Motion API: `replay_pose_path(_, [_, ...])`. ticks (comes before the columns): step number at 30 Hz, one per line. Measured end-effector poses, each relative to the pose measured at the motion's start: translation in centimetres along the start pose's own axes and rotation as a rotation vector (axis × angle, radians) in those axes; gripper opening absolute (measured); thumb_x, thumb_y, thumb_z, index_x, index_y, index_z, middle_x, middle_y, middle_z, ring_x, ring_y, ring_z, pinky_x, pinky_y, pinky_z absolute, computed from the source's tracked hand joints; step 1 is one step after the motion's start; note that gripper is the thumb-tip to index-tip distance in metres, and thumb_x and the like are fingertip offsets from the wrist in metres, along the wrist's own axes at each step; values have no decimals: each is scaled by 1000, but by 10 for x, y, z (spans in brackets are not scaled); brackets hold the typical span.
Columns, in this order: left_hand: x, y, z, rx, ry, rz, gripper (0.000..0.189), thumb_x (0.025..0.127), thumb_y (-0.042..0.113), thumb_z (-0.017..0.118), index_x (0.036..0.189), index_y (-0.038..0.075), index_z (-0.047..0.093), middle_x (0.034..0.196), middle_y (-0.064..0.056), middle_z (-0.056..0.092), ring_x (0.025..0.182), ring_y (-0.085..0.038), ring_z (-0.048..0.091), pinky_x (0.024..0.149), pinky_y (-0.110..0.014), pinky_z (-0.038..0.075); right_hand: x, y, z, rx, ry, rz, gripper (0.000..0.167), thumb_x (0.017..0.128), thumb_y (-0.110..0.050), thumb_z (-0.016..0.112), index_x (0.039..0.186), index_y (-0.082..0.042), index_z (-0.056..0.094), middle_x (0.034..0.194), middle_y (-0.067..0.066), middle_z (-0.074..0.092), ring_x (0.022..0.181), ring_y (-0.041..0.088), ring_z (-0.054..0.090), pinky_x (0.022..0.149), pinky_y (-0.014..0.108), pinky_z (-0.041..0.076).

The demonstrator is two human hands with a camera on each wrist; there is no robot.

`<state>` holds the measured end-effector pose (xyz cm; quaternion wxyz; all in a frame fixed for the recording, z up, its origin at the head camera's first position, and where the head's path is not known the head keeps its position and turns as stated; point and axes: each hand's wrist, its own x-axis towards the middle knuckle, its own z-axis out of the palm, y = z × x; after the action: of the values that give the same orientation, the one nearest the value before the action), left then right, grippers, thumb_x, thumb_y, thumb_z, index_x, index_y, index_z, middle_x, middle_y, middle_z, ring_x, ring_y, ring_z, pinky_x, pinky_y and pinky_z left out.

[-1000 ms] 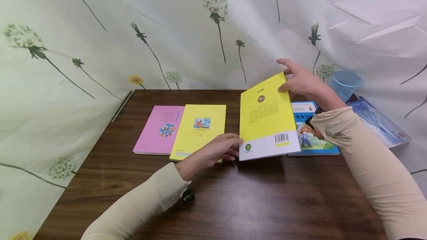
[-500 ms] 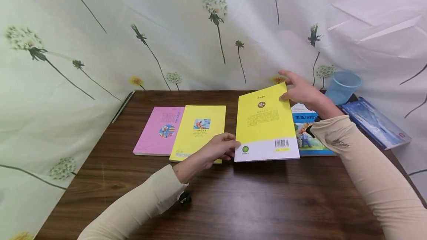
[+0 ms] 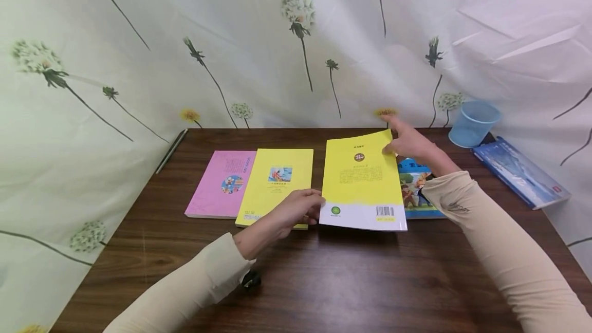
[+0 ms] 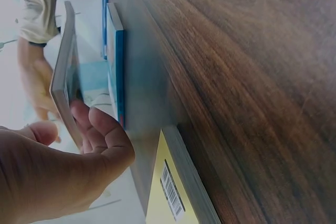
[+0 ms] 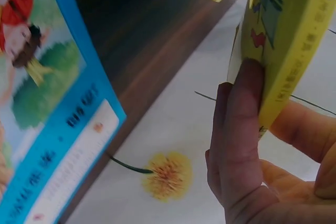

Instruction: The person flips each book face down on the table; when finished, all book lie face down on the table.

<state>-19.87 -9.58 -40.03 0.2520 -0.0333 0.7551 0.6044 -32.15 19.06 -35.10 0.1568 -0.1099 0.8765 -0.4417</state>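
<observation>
A yellow book (image 3: 361,184) with a white lower band is held tilted above the table, back cover toward the head camera. My right hand (image 3: 411,145) pinches its upper right corner, thumb on the back cover and fingers behind. At its lower left edge, my left hand (image 3: 296,210) grips with thumb on one side and fingers on the other, as the left wrist view (image 4: 79,161) shows. Partly hidden behind the held book lies a blue picture-cover book (image 3: 416,197). Another yellow book (image 3: 273,163) lies under and beside my left hand, next to a pink book (image 3: 219,184).
A light blue cup-shaped container (image 3: 474,125) stands at the back right. In front of it lies a blue-and-white book or box (image 3: 522,171) near the table's right edge. The dark wooden table (image 3: 347,281) meets a dandelion-print curtain (image 3: 240,40) behind.
Both hands have shifted the held yellow book slightly left and its top has come down toward the table. More of the blue book's right side is now behind my right arm.
</observation>
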Motion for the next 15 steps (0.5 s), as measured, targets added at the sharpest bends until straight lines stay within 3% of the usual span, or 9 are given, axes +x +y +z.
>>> replay_pose_path(3, [-2,-2,-1,-9,-13,-14,37,99,21,53,130,2,60,111,-13,73,83,-18,62,75,-29,54,4,6,5,-2,-10,41,85,96,-3,59,162,-17,8,158,30,22,99,33,69,73,39,61])
replay_pose_path(8, [-6,-4,-2,-19,-2,-23,51,99,22,54,146,3,46,114,-14,71,88,-19,63,76,-29,54,10,15,12,3,-30,102,80,100,-14,56,163,-19,6,164,30,7,95,29,70,70,39,61])
replay_pose_path(15, [-12,-7,-4,-27,30,-59,57,98,21,56,150,9,39,115,-13,69,87,-19,63,71,-26,53,16,25,24,41,-47,125,76,101,-17,54,162,-18,8,166,27,8,85,23,72,69,41,62])
